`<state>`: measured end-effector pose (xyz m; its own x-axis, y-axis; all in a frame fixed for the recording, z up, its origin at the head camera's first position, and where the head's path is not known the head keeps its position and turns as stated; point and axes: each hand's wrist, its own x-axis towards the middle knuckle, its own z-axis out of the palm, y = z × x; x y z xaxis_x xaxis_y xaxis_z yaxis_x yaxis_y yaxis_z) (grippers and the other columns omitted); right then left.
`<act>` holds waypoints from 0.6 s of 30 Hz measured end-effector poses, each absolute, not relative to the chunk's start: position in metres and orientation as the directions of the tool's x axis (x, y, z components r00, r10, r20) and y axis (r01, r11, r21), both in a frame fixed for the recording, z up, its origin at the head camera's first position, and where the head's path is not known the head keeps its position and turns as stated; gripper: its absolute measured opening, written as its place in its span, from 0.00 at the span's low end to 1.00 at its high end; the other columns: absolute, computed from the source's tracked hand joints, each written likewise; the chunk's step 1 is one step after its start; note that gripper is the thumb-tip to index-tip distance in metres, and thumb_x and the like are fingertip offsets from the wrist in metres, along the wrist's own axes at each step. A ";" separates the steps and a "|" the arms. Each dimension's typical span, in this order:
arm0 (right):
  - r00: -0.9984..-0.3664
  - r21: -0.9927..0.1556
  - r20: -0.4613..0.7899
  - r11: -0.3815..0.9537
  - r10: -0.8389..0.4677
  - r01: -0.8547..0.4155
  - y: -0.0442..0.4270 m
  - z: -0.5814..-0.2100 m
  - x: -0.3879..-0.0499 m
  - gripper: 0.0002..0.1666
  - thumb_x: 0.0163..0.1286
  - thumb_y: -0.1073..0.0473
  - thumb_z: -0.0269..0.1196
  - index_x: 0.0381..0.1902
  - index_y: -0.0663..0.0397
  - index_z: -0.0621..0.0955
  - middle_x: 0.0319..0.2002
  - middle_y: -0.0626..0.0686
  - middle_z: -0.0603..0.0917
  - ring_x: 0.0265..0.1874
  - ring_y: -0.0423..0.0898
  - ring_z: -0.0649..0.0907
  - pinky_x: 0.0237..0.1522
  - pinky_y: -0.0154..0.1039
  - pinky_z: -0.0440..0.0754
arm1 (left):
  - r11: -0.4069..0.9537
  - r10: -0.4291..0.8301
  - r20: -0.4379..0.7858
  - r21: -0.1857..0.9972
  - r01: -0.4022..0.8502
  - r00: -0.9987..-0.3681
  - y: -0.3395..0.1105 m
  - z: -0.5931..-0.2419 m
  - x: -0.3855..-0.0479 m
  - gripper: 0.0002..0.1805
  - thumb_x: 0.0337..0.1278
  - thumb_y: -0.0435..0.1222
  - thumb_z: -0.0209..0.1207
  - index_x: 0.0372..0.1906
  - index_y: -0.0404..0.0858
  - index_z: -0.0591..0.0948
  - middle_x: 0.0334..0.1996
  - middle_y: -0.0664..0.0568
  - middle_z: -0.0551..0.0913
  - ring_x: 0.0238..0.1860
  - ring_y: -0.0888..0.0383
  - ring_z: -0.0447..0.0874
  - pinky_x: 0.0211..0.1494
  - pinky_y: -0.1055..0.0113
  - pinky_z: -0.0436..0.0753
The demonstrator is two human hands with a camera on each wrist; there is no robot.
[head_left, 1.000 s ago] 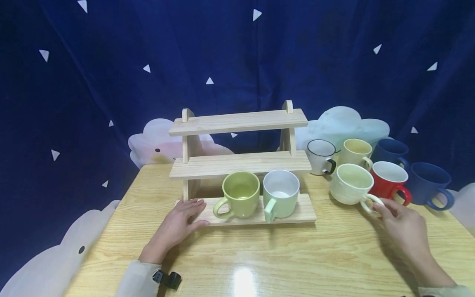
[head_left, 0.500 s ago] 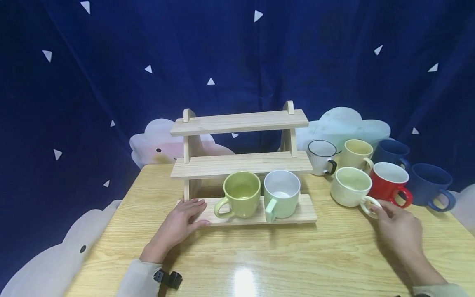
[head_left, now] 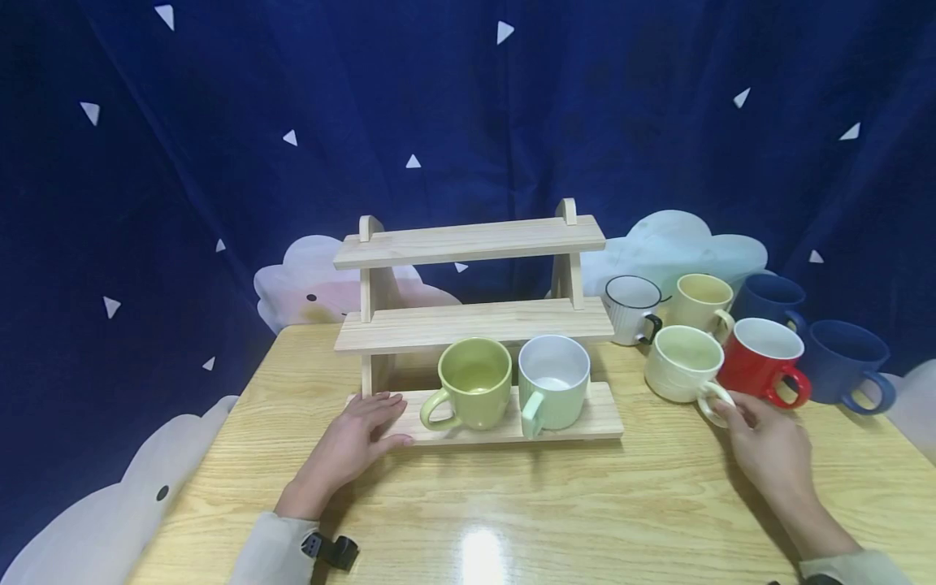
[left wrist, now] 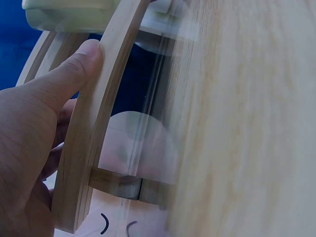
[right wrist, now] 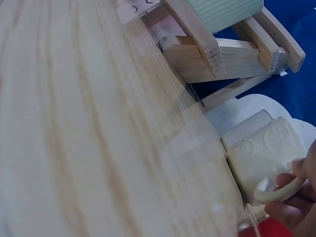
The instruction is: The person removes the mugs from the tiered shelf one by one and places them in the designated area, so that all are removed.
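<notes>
A three-tier wooden shelf (head_left: 475,320) stands on the table. My left hand (head_left: 354,435) holds the left end of its bottom board, thumb along the front edge; the left wrist view shows the fingers behind the board (left wrist: 81,163). On that board sit an olive-green mug (head_left: 477,386) and a mint mug with a pale inside (head_left: 554,386). To the right, my right hand (head_left: 768,443) pinches the handle of a cream mug (head_left: 682,370). Raised patterns show on this mug (right wrist: 266,150) in the right wrist view. Whether its base touches the table cannot be told.
Close behind and beside the cream mug stand a red mug (head_left: 756,366), a pale yellow mug (head_left: 698,305), a white mug with a black handle (head_left: 630,313) and two blue mugs, one at the right (head_left: 841,366). A dark blue curtain (head_left: 468,97) hangs behind the table (head_left: 585,512).
My right hand has moved left with the cream mug, away from the red mug, which now shows more of its side. The left hand has stayed on the shelf.
</notes>
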<state>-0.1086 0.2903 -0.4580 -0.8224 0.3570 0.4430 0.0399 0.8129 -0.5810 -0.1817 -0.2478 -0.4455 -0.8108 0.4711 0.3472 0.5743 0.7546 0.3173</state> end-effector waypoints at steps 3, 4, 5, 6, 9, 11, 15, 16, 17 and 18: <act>-0.829 -0.571 0.450 0.821 0.331 0.018 0.290 -0.459 -0.109 0.17 0.68 0.55 0.65 0.47 0.63 0.84 0.36 0.67 0.86 0.37 0.69 0.81 0.27 0.55 0.71 | 0.756 0.470 0.343 0.318 0.572 -0.813 -0.248 -0.445 -0.182 0.36 0.53 0.58 0.64 0.60 0.38 0.80 0.61 0.49 0.79 0.65 0.44 0.71 0.73 0.43 0.59; -0.833 -0.569 0.449 0.822 0.323 0.012 0.290 -0.460 -0.109 0.18 0.69 0.55 0.65 0.48 0.64 0.84 0.37 0.68 0.86 0.38 0.69 0.81 0.29 0.57 0.72 | 0.756 0.471 0.343 0.318 0.572 -0.813 -0.248 -0.444 -0.182 0.36 0.53 0.58 0.64 0.60 0.38 0.80 0.61 0.48 0.78 0.65 0.44 0.71 0.73 0.43 0.59; -0.837 -0.568 0.447 0.823 0.316 0.008 0.289 -0.460 -0.109 0.18 0.69 0.55 0.65 0.49 0.64 0.83 0.38 0.69 0.85 0.39 0.70 0.81 0.30 0.59 0.73 | 0.757 0.470 0.342 0.317 0.571 -0.814 -0.248 -0.444 -0.182 0.36 0.53 0.58 0.64 0.60 0.38 0.80 0.61 0.48 0.78 0.65 0.44 0.71 0.73 0.43 0.59; -0.839 -0.566 0.446 0.824 0.311 0.005 0.289 -0.461 -0.109 0.18 0.69 0.55 0.65 0.49 0.64 0.83 0.39 0.69 0.85 0.39 0.70 0.81 0.30 0.60 0.73 | 0.757 0.471 0.343 0.315 0.572 -0.813 -0.248 -0.444 -0.182 0.36 0.53 0.58 0.64 0.60 0.38 0.80 0.61 0.48 0.79 0.65 0.44 0.71 0.73 0.42 0.59; -0.839 -0.567 0.452 0.824 0.305 -0.005 0.289 -0.462 -0.109 0.19 0.69 0.55 0.64 0.50 0.64 0.83 0.40 0.69 0.85 0.40 0.71 0.81 0.32 0.63 0.73 | 0.756 0.476 0.346 0.309 0.577 -0.809 -0.248 -0.444 -0.182 0.35 0.54 0.58 0.64 0.60 0.37 0.80 0.61 0.47 0.79 0.65 0.43 0.71 0.72 0.42 0.59; -0.835 -0.566 0.463 0.824 0.299 -0.019 0.289 -0.462 -0.109 0.18 0.69 0.56 0.64 0.50 0.64 0.83 0.40 0.69 0.85 0.41 0.71 0.81 0.33 0.64 0.73 | 0.755 0.478 0.350 0.306 0.580 -0.806 -0.248 -0.444 -0.182 0.35 0.54 0.57 0.65 0.60 0.37 0.80 0.60 0.47 0.79 0.65 0.43 0.71 0.72 0.42 0.59; -0.830 -0.565 0.480 0.823 0.283 -0.047 0.288 -0.461 -0.110 0.18 0.68 0.57 0.65 0.51 0.64 0.82 0.41 0.70 0.84 0.42 0.71 0.81 0.34 0.65 0.73 | 0.750 0.479 0.367 0.301 0.589 -0.797 -0.249 -0.445 -0.182 0.35 0.53 0.57 0.66 0.59 0.37 0.80 0.60 0.47 0.79 0.64 0.43 0.72 0.72 0.42 0.60; -0.832 -0.564 0.479 0.824 0.279 -0.048 0.287 -0.461 -0.110 0.18 0.68 0.58 0.65 0.51 0.64 0.82 0.42 0.70 0.84 0.42 0.71 0.81 0.34 0.65 0.73 | 0.747 0.480 0.372 0.301 0.593 -0.794 -0.249 -0.446 -0.182 0.35 0.52 0.57 0.66 0.59 0.37 0.81 0.60 0.47 0.79 0.64 0.43 0.72 0.72 0.41 0.60; -0.834 -0.562 0.478 0.826 0.276 -0.049 0.287 -0.461 -0.110 0.18 0.68 0.57 0.65 0.51 0.64 0.82 0.42 0.70 0.84 0.42 0.72 0.81 0.33 0.65 0.73 | 0.745 0.482 0.376 0.299 0.596 -0.791 -0.249 -0.446 -0.182 0.35 0.52 0.57 0.66 0.59 0.37 0.81 0.60 0.48 0.79 0.64 0.43 0.73 0.72 0.41 0.60; -0.838 -0.559 0.474 0.828 0.272 -0.047 0.287 -0.461 -0.110 0.19 0.68 0.57 0.66 0.51 0.64 0.82 0.42 0.70 0.84 0.42 0.72 0.81 0.33 0.66 0.73 | 0.744 0.483 0.380 0.298 0.599 -0.789 -0.249 -0.446 -0.182 0.35 0.51 0.57 0.66 0.59 0.37 0.81 0.60 0.48 0.79 0.64 0.43 0.73 0.71 0.41 0.60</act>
<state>-0.1097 0.2871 -0.4605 -0.8376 0.2719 0.4738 -0.0471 0.8281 -0.5585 -0.1824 -0.2487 -0.4464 -0.7889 0.4830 0.3800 0.5986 0.7437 0.2976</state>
